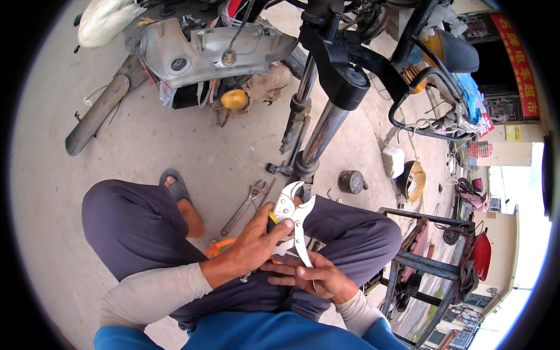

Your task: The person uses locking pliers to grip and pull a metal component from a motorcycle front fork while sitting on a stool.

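A pair of silver locking pliers (299,227) is held over my lap, its curved jaws apart and pointing away from me. My left hand (251,242) wraps round one handle just below the jaws, thumb pressed on the metal. A bit of yellow shows beside its fingers. At the lower end of the other handle, my right hand (321,277) holds on with the thumb and partly stretched fingers. An adjustable wrench (245,207) lies on the ground beyond my left hand. Something orange (219,247) is half hidden behind my left wrist.
In front stands a motorbike fork (322,135) under a black frame. Grey bodywork with an amber lamp (233,99) sits at the far left, near a long mudguard-like part (99,114). A dark round can (351,182), a yellowish bowl (415,181) and a metal stand (429,265) are to the right.
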A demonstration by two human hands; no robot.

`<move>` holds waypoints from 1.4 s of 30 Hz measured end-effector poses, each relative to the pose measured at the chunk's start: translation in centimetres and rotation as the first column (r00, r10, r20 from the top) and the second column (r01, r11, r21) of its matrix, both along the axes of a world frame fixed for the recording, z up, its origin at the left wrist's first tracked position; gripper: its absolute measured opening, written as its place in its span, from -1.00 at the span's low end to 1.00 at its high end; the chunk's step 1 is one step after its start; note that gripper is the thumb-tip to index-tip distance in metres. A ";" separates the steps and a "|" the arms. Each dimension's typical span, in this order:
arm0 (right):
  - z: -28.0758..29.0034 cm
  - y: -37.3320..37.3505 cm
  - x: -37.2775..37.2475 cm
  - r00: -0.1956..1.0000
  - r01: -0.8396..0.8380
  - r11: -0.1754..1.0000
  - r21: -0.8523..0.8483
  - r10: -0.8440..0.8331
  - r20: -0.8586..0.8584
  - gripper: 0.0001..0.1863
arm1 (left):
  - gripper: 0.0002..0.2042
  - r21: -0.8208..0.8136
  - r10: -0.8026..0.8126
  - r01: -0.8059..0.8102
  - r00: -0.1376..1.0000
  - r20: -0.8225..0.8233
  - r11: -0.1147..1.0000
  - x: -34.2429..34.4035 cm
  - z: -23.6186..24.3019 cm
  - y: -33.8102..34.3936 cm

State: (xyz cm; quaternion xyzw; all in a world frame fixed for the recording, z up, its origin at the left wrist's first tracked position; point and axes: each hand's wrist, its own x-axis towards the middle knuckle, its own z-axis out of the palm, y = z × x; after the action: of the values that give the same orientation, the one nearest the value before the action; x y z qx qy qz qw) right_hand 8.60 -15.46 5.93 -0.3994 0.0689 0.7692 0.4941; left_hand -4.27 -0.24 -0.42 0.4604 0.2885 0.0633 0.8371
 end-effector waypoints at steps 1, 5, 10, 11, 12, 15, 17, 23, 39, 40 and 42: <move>-0.4 -0.2 0.0 0.998 0.017 1.000 0.007 -0.017 -0.065 -0.27 | -0.54 0.001 0.013 -0.013 1.000 0.003 1.000 -0.1 0.0 -0.1; -1.0 -0.1 0.5 0.988 -0.082 0.997 0.012 0.083 -0.132 -0.22 | -0.64 -0.056 -0.017 0.021 0.998 0.061 0.998 -0.8 -2.0 -1.9; 0.0 1.1 1.7 0.979 -0.169 0.985 -0.030 0.165 -0.121 -0.20 | -0.65 -0.143 0.037 -0.023 0.994 0.099 0.990 -1.0 -2.5 -3.3; 0.2 1.3 1.8 0.981 -0.157 0.987 -0.040 0.151 -0.124 -0.20 | -0.64 -0.164 0.059 -0.041 0.992 0.109 0.986 -0.8 -2.5 -3.3; -0.4 1.1 1.8 0.981 -0.140 0.990 -0.010 0.138 -0.137 -0.23 | -0.61 -0.168 0.095 -0.072 0.987 0.132 0.983 -0.7 -2.7 -3.2; -0.6 2.0 1.7 0.986 -0.085 0.996 0.003 0.085 -0.146 -0.27 | -0.59 -0.227 0.134 -0.108 0.986 0.100 0.968 -0.6 -1.9 -2.3; -0.9 2.3 1.2 0.991 -0.060 0.998 -0.019 0.057 -0.125 -0.31 | -0.57 -0.171 0.201 -0.180 0.973 0.110 0.969 -0.4 -1.5 -2.5; -1.1 2.4 0.1 0.996 -0.082 0.997 -0.003 0.082 -0.029 -0.33 | -0.56 -0.103 0.248 -0.242 0.967 0.051 0.965 -0.9 -2.0 -3.2; -2.1 -1.3 0.1 0.993 -0.118 0.992 -0.031 0.119 0.004 -0.47 | -0.59 -0.435 0.273 -0.240 0.962 0.014 0.868 -0.8 1.0 -2.3; -2.2 -1.0 -0.3 0.989 -0.131 0.991 -0.034 0.133 0.067 -0.52 | -0.61 -0.393 0.246 -0.217 0.969 0.025 0.894 -0.8 0.3 -2.5; -2.1 -1.0 -0.5 0.992 -0.118 0.993 -0.011 0.118 0.045 -0.52 | -0.62 -0.375 0.252 -0.221 0.967 0.036 0.900 -0.9 -0.1 -3.0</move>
State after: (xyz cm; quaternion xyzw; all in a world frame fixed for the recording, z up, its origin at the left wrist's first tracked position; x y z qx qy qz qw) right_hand 8.06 -16.43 3.81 -0.4222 0.0372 0.7874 0.4476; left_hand -5.22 -3.25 -0.55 0.2537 0.3139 0.1285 0.9059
